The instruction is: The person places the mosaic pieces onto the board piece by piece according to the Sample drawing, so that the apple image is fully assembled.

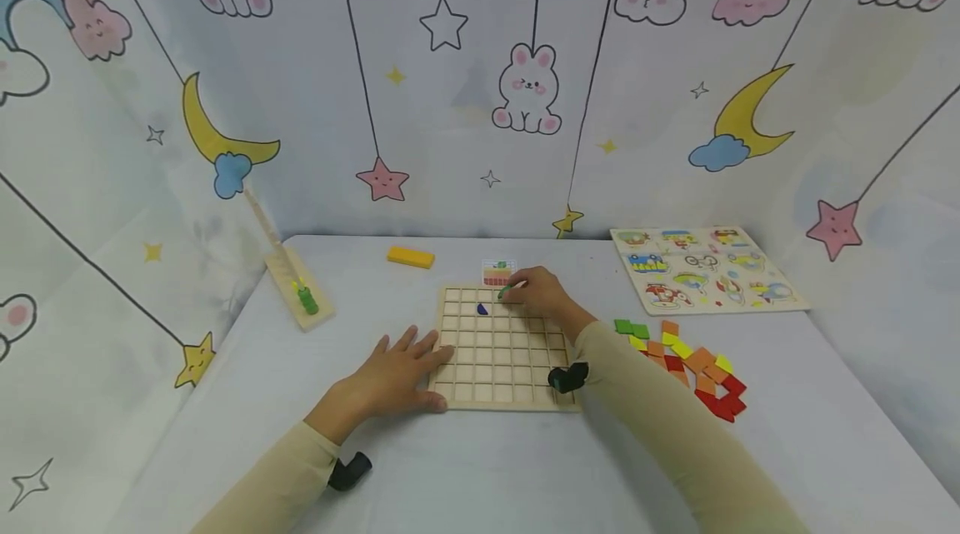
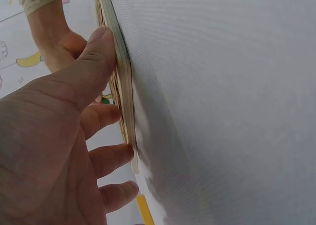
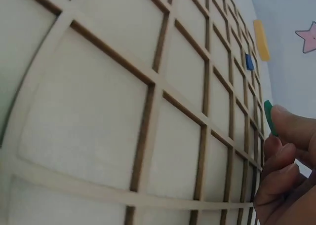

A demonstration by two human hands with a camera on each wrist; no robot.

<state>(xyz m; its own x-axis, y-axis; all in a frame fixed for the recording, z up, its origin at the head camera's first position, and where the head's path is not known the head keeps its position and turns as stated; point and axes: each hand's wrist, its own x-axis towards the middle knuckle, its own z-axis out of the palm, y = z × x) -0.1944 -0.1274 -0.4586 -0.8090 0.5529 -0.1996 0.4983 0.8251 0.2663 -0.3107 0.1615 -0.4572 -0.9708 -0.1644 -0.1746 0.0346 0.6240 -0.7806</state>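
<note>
A square wooden grid board [image 1: 495, 363] lies flat on the white table. At its left edge rests my left hand [image 1: 393, 374], fingers spread, the thumb near the front left corner. My right hand [image 1: 542, 294] is over the board's far side and pinches a small green piece [image 3: 269, 117] between thumb and fingertips. A dark blue piece [image 1: 482, 309] with a curved side sits in a far-row cell, left of the right hand. Just behind the board lies a small picture card [image 1: 498, 267], partly overlapped by the right hand.
Loose red, orange, yellow and green tiles [image 1: 699, 361] lie right of the board, partly behind the right sleeve. A picture puzzle board [image 1: 705, 271] is at the back right. Back left are a yellow block [image 1: 410, 257] and a wooden stand [image 1: 318, 313] with a green figure [image 1: 307, 301].
</note>
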